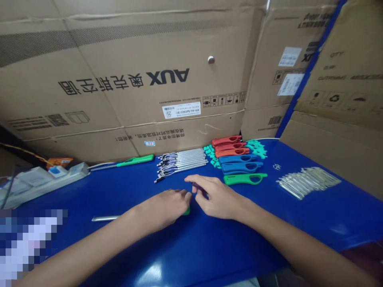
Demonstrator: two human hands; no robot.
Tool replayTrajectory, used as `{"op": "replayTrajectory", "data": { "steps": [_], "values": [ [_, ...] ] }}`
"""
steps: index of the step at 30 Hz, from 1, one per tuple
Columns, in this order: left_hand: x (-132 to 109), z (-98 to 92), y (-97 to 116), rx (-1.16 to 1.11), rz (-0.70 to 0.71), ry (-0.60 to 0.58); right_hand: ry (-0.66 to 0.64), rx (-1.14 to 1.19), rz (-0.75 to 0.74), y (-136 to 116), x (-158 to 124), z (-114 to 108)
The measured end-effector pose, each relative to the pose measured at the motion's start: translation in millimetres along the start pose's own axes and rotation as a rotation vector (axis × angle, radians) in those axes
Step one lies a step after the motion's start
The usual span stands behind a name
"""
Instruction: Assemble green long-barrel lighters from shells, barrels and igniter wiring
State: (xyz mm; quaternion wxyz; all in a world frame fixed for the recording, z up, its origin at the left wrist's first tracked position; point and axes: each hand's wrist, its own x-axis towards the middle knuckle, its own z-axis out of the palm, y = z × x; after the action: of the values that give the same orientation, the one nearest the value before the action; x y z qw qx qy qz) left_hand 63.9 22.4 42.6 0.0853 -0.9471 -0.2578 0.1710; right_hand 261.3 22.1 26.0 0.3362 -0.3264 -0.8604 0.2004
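Note:
My left hand (173, 204) is closed around a long-nosed gas lighter, palm down. Its green handle end (187, 211) peeks out at the knuckles, and its silver metal tube (104, 218) sticks out to the left; the rest is hidden. Close by on the right, my right hand (220, 196) pinches a small dark purple piece (197, 186), whose kind I cannot make out. Behind the hands lies a row of metal lighter tubes (191, 157) with wires and black ends. Red, orange, blue and green lighter handles (243, 178) are lined up to the right of them.
Small turquoise parts (257, 148) lie in piles beside the handles. Clear-looking slim pieces (308, 182) are spread at right. A green lighter (136, 160) lies at the back left, near a white power strip (44, 179). Cardboard (134, 52) walls in the blue table (245, 247).

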Motion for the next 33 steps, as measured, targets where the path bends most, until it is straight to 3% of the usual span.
{"op": "replayTrajectory", "data": {
  "steps": [11, 15, 17, 21, 23, 27, 33],
  "values": [
    [1, -2.4, 6, 0.01, -0.018, 0.038, -0.004, 0.003, 0.004, 0, 1, -1],
    [-4, -6.3, 3, -0.075, -0.035, 0.069, 0.073, 0.109, 0.017, 1, 1, 1],
    [-7, -5.7, 0, -0.172, -0.071, 0.127, 0.151, 0.192, 0.009, 2, 2, 2],
    [-13, 5.9, -2, -0.609, -0.211, 0.285, 0.307, 0.348, 0.014, 1, 4, 6],
    [-13, 15.4, -1, -0.771, -0.276, 0.308, 0.371, 0.508, 0.052, 0, 7, 9],
    [-8, 30.0, 5, -0.854, -0.32, 0.34, 0.426, 0.756, 0.111, -4, 12, 15],
    [-5, 31.1, 11, -0.912, -0.33, 0.361, 0.364, 0.758, 0.175, -7, 11, 18]
  ]
}}
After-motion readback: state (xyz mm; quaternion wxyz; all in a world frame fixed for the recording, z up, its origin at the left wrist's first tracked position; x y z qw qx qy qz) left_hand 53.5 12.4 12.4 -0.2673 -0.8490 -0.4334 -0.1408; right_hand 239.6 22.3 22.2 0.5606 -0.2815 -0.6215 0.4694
